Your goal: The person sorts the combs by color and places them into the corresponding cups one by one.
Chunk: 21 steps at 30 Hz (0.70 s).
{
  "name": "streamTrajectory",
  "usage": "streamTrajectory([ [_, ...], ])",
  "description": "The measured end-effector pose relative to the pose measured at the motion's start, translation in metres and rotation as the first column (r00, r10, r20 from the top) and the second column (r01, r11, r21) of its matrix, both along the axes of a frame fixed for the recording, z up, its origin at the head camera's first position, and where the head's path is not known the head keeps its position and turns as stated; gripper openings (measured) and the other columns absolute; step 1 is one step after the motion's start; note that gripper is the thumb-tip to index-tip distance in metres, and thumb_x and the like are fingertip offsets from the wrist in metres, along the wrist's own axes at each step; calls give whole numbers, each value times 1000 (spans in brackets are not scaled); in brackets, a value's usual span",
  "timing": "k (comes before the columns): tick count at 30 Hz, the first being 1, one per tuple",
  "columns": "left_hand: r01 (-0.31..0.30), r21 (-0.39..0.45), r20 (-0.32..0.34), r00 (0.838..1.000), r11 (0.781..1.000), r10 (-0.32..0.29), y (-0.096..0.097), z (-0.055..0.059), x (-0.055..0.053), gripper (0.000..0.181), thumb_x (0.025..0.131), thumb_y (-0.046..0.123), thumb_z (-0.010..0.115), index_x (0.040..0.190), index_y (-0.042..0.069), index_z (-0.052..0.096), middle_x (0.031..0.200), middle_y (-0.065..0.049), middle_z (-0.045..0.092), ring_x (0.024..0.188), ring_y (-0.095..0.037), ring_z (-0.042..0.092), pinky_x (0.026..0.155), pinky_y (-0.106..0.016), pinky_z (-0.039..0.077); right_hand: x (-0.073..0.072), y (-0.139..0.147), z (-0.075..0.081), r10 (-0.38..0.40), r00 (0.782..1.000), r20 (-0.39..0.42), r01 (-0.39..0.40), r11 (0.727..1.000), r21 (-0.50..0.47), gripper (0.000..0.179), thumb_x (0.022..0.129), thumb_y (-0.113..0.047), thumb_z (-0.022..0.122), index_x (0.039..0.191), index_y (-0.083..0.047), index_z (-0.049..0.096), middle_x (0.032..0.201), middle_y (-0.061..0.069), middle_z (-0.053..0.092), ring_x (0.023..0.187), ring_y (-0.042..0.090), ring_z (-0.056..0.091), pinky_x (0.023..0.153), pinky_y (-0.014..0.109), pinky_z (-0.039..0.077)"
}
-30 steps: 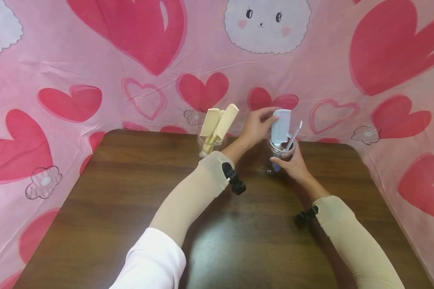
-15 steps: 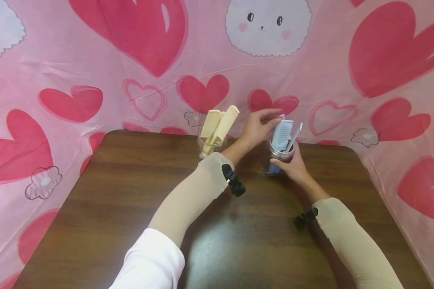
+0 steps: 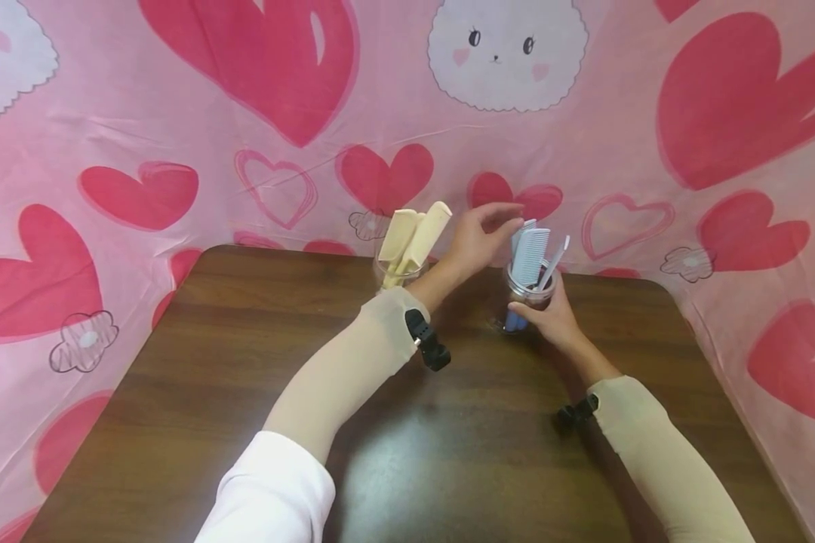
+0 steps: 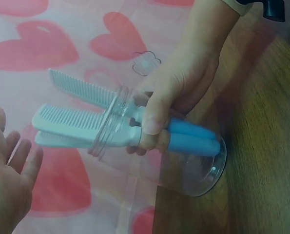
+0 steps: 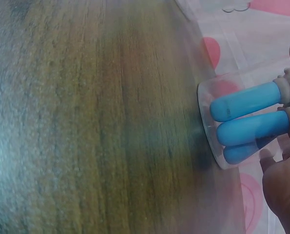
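Observation:
A clear jar (image 4: 188,175) stands near the back of the table with three pale blue combs (image 3: 531,256) in it. Their teeth stick up past the rim; their blue handles (image 5: 249,101) show through the jar wall. My right hand (image 3: 550,313) grips the jar from the right side, thumb across its front. Just left of the comb tops is my left hand (image 3: 478,240), fingers extended and holding nothing. In the left wrist view the left hand (image 4: 10,180) is a small gap away from the combs.
Left of my left hand, a second clear jar (image 3: 417,271) holds several cream-yellow combs (image 3: 410,237). A pink heart-patterned cloth (image 3: 278,113) hangs right behind the back edge of the brown wooden table (image 3: 407,452).
One pale blue comb has dropped down into the right jar and my left hand has let go of it. The left hand has drawn slightly left. My right hand stays on the jar.

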<state>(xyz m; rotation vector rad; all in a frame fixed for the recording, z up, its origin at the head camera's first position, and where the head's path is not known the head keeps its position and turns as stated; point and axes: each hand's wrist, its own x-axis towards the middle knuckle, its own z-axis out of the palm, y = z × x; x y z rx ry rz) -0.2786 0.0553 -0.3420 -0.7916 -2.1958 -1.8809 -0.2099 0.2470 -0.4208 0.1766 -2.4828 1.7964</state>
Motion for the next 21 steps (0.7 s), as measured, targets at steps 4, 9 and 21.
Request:
streamTrajectory([
  [4,12,-45,-4,1000,999,-12,-9,7,7,38,97,26,71,132,11,68,128,0,70,115,-6,63,97,-19,49,-3,3,-4,-1,1000,-5,1,1000,2,95,85,2,77,156,1,13,150,25,35,136,32,37,118,39,28],
  [9,95,-76,-3,995,993,-96,-26,22,19,42,99,27,68,138,13,64,135,2,65,122,-7,60,101,-23,49,-14,12,-16,8,1000,-26,-7,1000,17,97,85,0,78,157,-3,14,150,24,35,135,31,37,119,43,26],
  [21,218,-181,6,975,959,-220,-112,55,43,45,106,21,54,149,6,51,149,-7,54,137,-17,51,110,-29,44,-22,41,-13,193,978,-77,-195,981,-17,99,85,10,75,159,-10,11,151,22,33,134,17,46,103,12,39],
])
